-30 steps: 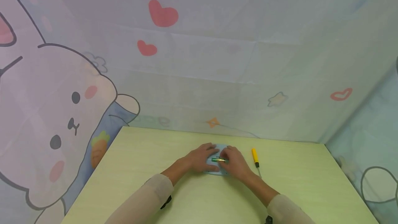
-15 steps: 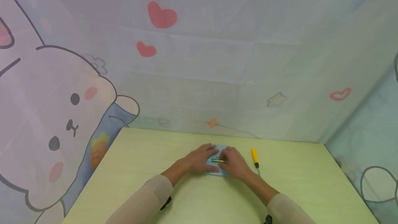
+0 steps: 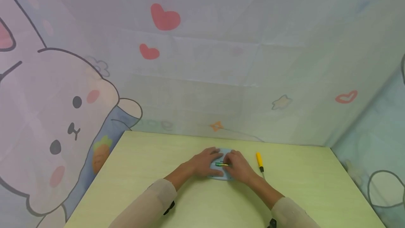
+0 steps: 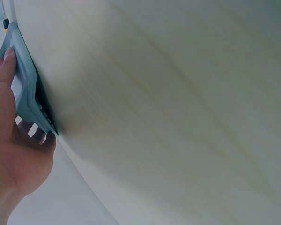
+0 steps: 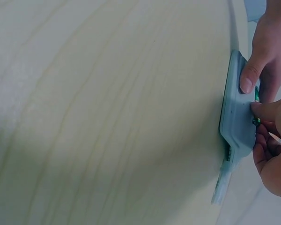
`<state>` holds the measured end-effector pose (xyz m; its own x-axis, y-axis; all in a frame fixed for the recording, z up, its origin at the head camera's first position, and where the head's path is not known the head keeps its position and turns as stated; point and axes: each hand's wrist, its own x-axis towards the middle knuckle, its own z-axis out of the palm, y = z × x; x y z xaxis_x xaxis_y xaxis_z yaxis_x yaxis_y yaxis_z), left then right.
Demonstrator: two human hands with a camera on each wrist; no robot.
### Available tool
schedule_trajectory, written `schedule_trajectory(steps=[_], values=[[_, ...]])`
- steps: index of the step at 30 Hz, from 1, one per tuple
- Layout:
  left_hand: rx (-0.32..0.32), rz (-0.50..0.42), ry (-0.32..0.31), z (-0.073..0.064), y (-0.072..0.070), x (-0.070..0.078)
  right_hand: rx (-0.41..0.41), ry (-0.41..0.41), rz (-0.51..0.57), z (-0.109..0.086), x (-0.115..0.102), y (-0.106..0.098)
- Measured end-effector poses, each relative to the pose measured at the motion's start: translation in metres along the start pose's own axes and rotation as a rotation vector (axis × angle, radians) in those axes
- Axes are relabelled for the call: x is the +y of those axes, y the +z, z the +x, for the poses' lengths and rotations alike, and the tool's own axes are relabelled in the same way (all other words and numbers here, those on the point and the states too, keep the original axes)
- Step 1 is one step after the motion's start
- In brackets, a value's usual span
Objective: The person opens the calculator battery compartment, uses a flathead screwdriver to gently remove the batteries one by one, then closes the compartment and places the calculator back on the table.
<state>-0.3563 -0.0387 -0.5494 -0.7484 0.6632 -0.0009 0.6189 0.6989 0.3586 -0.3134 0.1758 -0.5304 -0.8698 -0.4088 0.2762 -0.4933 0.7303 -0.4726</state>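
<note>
A flat light blue device (image 3: 224, 151) with rounded edges lies on the table between both hands. My left hand (image 3: 202, 163) grips its left side, thumb on the near part and fingers spread toward the far edge. In the left wrist view, the left thumb (image 4: 8, 63) presses the face of the device (image 4: 29, 77) while other fingers curl at its rim. On top, my right hand (image 3: 238, 166) pinches the right end of a green and gold battery (image 3: 220, 164). The right wrist view shows right fingertips at the face of the device (image 5: 236, 112), largely hiding the battery.
To the right of the hands lies a screwdriver (image 3: 259, 160) with a yellow handle, its shaft pointing toward me. The pale wood table (image 3: 152, 150) ends at a printed cloth backdrop (image 3: 202, 90). Another cloth hangs along the right side.
Both hands keep their places on the device. The right fingers have shifted slightly, covering a little more of the battery. The view has tilted very slightly.
</note>
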Motion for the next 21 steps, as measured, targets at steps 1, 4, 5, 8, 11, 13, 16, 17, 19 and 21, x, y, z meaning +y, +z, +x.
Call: schedule_trajectory(steps=[1, 4, 5, 8, 11, 13, 16, 17, 19, 21], values=[[-0.003, 0.000, -0.001, -0.0001, 0.0002, -0.0001, -0.007, 0.004, -0.001, -0.0001, 0.0006, 0.0002], [-0.003, 0.007, -0.003, -0.0002, 0.0003, 0.0003, -0.017, 0.009, -0.006, 0.0000, 0.0029, 0.0011], [-0.004, 0.007, -0.003, -0.0003, -0.0001, 0.0007, -0.017, 0.009, -0.005, -0.0001, 0.0032, 0.0010], [-0.005, 0.014, -0.005, -0.0007, -0.0009, 0.0015, -0.016, -0.006, -0.001, -0.0005, 0.0042, 0.0004], [-0.003, 0.009, -0.006, -0.0013, -0.0019, 0.0023, -0.018, -0.023, 0.007, -0.0007, 0.0054, -0.0002], [-0.004, 0.010, -0.008, -0.0013, -0.0018, 0.0024, -0.025, -0.028, 0.009, -0.0006, 0.0068, -0.0003], [-0.002, 0.009, -0.007, -0.0015, -0.0018, 0.0027, -0.041, -0.025, 0.003, -0.0004, 0.0084, -0.0003], [-0.004, 0.010, -0.008, -0.0017, -0.0019, 0.0028, -0.044, -0.027, -0.003, -0.0003, 0.0089, -0.0005], [-0.006, 0.009, -0.008, -0.0020, -0.0021, 0.0031, -0.047, -0.030, -0.009, 0.0002, 0.0089, -0.0012], [-0.005, 0.003, -0.007, -0.0022, -0.0030, 0.0034, -0.050, -0.032, -0.013, 0.0015, 0.0083, -0.0024]])
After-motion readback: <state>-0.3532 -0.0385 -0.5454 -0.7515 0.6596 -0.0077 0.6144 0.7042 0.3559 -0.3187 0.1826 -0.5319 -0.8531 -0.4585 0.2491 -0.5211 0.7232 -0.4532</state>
